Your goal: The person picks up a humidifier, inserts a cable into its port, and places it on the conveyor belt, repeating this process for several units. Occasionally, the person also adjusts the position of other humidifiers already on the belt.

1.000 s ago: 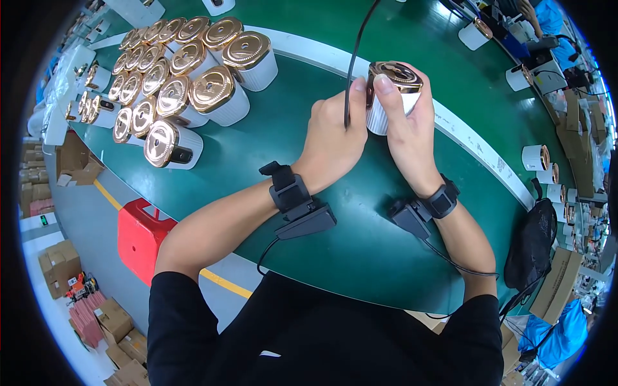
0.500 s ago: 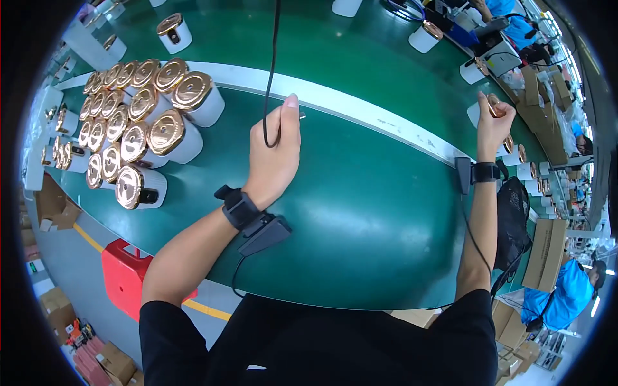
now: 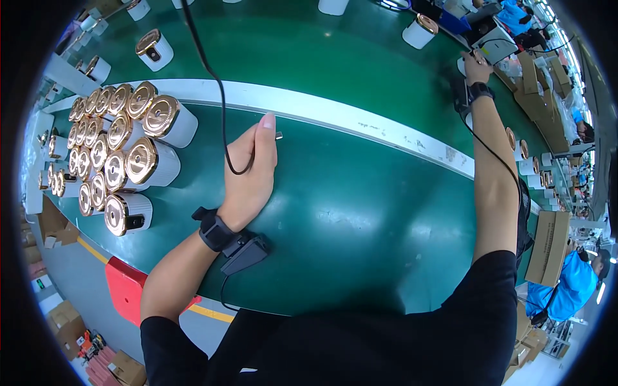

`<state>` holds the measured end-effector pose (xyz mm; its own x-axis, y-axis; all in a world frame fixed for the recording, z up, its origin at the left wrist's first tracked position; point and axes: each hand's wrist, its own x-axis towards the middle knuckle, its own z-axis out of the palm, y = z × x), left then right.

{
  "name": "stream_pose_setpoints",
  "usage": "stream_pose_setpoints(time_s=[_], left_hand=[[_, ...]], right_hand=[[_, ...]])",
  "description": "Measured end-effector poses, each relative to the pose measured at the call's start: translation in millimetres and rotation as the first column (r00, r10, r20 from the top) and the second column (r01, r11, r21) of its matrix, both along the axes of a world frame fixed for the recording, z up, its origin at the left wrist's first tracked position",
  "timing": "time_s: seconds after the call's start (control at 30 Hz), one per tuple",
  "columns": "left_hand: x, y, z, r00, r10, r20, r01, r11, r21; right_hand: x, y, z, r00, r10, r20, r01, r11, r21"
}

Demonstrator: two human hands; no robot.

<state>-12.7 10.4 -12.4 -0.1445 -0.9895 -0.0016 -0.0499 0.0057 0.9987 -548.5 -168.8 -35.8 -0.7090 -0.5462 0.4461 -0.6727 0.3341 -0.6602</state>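
My left hand (image 3: 251,168) is closed over the green bench, gripping a black cable (image 3: 222,96) that hangs down from above and loops at my fingers. The cable's small metal plug (image 3: 279,136) pokes out beside my thumb. At the far right my right arm is stretched out, and my right hand (image 3: 477,67) has its fingers curled round the top of a white canister (image 3: 461,66), mostly hidden by the hand. A cluster of white canisters with shiny gold lids (image 3: 152,161) stands to the left of my left hand.
A pale rail (image 3: 360,125) crosses the green bench. More canisters stand beyond it, one (image 3: 420,32) at the far right and one (image 3: 154,50) at the far left. A cardboard box (image 3: 549,248), a red stool (image 3: 125,289) and a person in blue (image 3: 570,286) are around the bench.
My right hand has moved farther away, from a nearer canister to one beyond it. My left hand with the cable has shifted a little left and nearer in the picture as the view moved.
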Motion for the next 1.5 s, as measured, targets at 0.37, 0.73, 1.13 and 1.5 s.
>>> stream_pose_setpoints(time_s=[0.37,0.73,1.13,1.5], left_hand=[[3.1,6.8,9.0,0.956,-0.106,-0.274,0.162,0.968,0.19],[-9.7,20.6,6.2,0.989,-0.127,-0.081,0.128,0.992,0.013],[-5.5,20.4,8.1,0.979,-0.049,0.198,0.082,0.984,-0.16],[-2.3,15.0,-2.5,0.995,0.041,0.086,-0.036,0.998,-0.057]], right_hand=[[261.5,148.9,45.5,0.282,0.811,0.512,-0.409,0.585,-0.701],[386.2,198.8,29.0,0.197,0.824,0.531,-0.68,0.505,-0.532],[399.2,206.2,35.6,0.214,0.806,0.553,-0.694,0.523,-0.494],[282.5,170.1,32.9,0.841,0.529,0.119,-0.464,0.815,-0.347]])
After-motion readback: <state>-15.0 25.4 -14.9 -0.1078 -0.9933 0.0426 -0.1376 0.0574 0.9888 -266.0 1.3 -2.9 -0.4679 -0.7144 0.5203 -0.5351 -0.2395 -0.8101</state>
